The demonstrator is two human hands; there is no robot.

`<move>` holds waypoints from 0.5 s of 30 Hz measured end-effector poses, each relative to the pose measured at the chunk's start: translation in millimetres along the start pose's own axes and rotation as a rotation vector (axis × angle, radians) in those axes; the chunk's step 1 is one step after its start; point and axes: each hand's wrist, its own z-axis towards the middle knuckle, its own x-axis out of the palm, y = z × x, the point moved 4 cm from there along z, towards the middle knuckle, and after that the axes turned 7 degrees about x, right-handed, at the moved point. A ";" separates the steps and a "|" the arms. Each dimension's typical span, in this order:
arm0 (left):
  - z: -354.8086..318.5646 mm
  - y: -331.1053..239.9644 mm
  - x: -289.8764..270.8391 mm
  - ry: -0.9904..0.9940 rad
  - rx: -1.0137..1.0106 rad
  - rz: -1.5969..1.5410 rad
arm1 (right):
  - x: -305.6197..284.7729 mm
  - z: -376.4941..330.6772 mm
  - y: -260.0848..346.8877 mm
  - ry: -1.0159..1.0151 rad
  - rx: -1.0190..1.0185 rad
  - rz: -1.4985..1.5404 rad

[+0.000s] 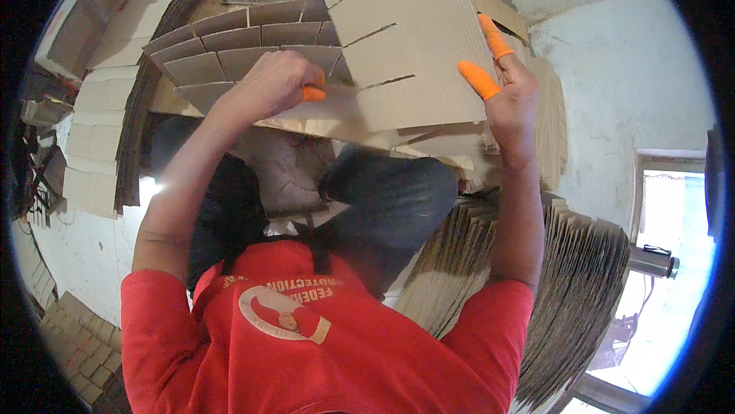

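A: Report the position of the flat brown corrugated cardboard sheet with cut slots; state what secures it.

B: The sheet is raised in front of the person, in the upper middle of the view; its slotted edge faces the left hand; its lower right edge rests against the right hand.

A: State of the left fingers?

B: Clenched; the left hand is curled into a near fist at the sheet's lower left edge; an orange rubber fingertip cover presses on the cardboard there; the pinch itself is partly hidden by the knuckles.

A: Right fingers?

B: Grasping the sheet; two orange-covered fingers lie extended on its face, with the palm behind the edge.

A: Items directly adjacent?

B: Just behind the left hand, an assembled grid of brown cardboard dividers forms rows of cells; below the sheet lie several loose cardboard pieces, stacked unevenly; whether the sheet touches them cannot be determined.

A: Surroundings?

B: A tall stack of flat corrugated sheets stands at the lower right, edges fanned; further cardboard strips are piled at the left; a white plaster wall sits to the right, with a bright window below it; the person wears a red short-sleeved shirt and dark trousers.
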 end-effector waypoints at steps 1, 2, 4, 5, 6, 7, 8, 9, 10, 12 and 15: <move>-0.2 1.4 3.6 0.007 0.013 -0.009 | 1.8 1.9 0.1 -0.001 -0.050 -0.032; -0.7 2.4 5.9 0.014 0.026 -0.017 | 3.9 2.5 0.7 -0.001 -0.100 -0.064; 3.1 -2.2 3.6 0.035 0.004 -0.015 | 17.2 -4.1 -0.2 0.061 -0.007 -0.158; 4.8 -3.7 2.5 0.046 -0.007 -0.014 | 22.6 -8.5 -1.6 0.092 0.040 -0.204; 4.3 -1.4 -3.6 -0.056 -0.005 0.002 | 24.5 -10.3 -2.0 0.072 0.004 -0.173; 2.7 2.5 -9.6 -0.158 -0.002 0.017 | 26.0 -12.4 -3.2 0.052 -0.032 -0.142; 1.5 6.7 -15.8 -0.260 0.003 0.033 | 25.6 -14.4 -2.7 0.031 -0.066 -0.112; 1.1 15.5 -26.1 -0.349 -0.026 0.092 | 26.5 -15.5 -4.3 0.031 -0.031 -0.123; 2.8 27.4 -40.3 -0.440 -0.056 0.152 | 25.7 -18.3 -4.5 0.033 0.002 -0.135; 5.2 60.8 -54.6 -0.514 -0.124 0.292 | 28.7 -21.5 -3.1 0.067 0.121 -0.193; 20.8 110.0 -56.8 -0.346 -0.223 0.449 | 29.8 -21.8 -2.3 0.072 0.179 -0.275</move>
